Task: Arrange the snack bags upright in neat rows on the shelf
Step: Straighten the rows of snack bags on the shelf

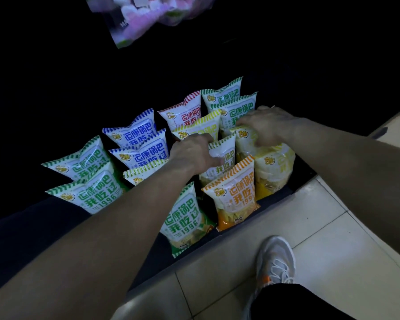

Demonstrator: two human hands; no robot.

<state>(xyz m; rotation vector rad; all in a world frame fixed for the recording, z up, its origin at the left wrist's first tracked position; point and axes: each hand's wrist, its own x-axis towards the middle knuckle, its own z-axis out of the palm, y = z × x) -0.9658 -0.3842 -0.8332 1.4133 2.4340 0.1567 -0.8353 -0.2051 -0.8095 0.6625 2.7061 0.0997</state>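
Head view: the snack bags [97, 195] stand in rows on the dark shelf [306, 172] at mid-frame. The left hand [191, 154] curls its fingers round the top edge of a yellow-striped bag [224, 158] at centre. Just right of it, the right hand [269, 128] grips the top of a yellow bag [246, 146], fingers bent down over it.

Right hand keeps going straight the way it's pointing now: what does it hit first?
The right hand, gripping the yellow bag by its top, points left and away. Probably the lime-striped bag comes first, close ahead, though depth is unclear.
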